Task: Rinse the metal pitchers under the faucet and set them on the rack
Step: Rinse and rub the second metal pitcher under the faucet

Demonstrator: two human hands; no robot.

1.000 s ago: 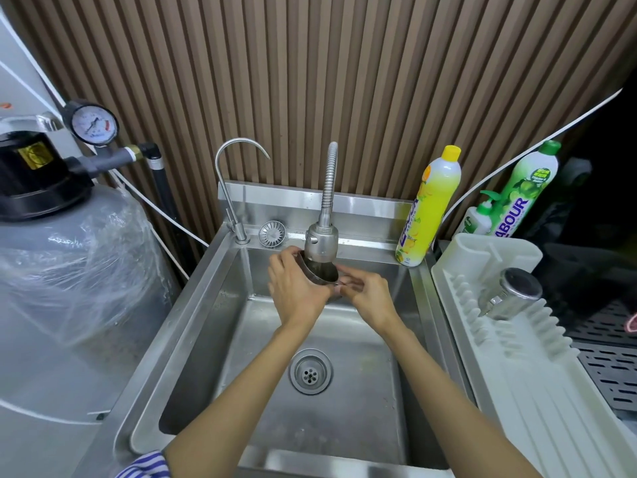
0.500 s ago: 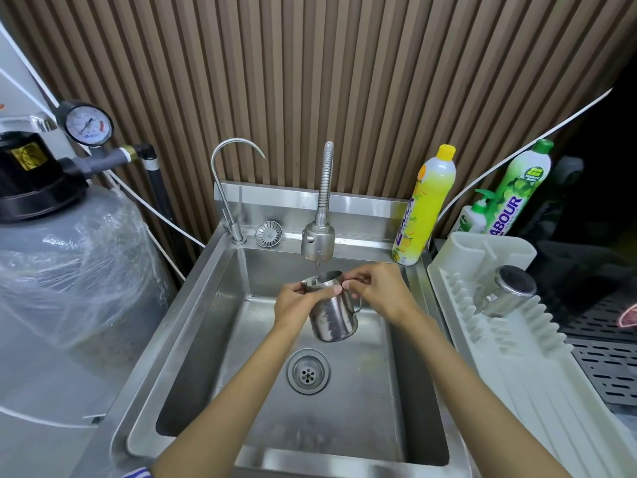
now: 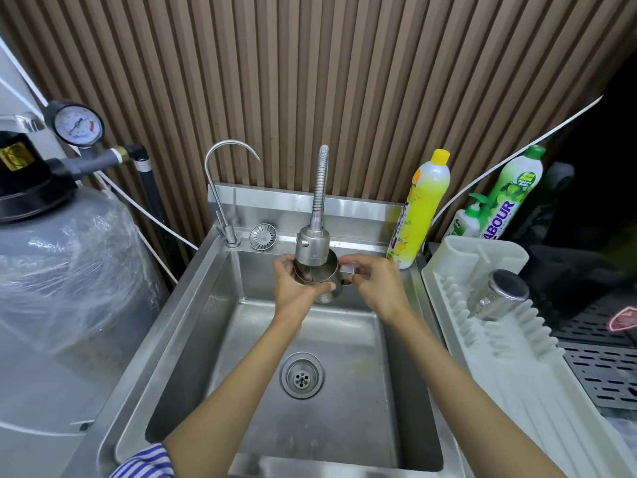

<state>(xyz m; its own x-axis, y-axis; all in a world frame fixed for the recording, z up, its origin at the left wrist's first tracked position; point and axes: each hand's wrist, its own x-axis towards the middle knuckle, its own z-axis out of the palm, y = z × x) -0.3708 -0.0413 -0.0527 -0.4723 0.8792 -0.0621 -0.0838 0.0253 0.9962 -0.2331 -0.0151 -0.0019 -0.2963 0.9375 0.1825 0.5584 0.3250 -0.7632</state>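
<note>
Far left stands a grey filter tank wrapped in clear plastic, with 1 pressure gauge on the pipework above it. A bit of my striped sleeve shows at the bottom edge. Next comes the steel sink, with a thin gooseneck tap at its back left corner, a round strainer cap lying on the ledge just beside it, and the drain in the middle of the basin. My left hand curls around the body of the metal pitcher, gripping it from the left side. I hold the pitcher above the basin near the back wall, mouth up, directly beneath the faucet head, whose lower end overlaps the rim. My right hand pinches the pitcher's handle between thumb and fingers on the right side. Past it, 1 yellow bottle stands on the sink's back right corner, then a small pump bottle and a tall green bottle. The white rack lies right of the sink, and a second pitcher rests tilted among its pegs, base turned up toward me.
</note>
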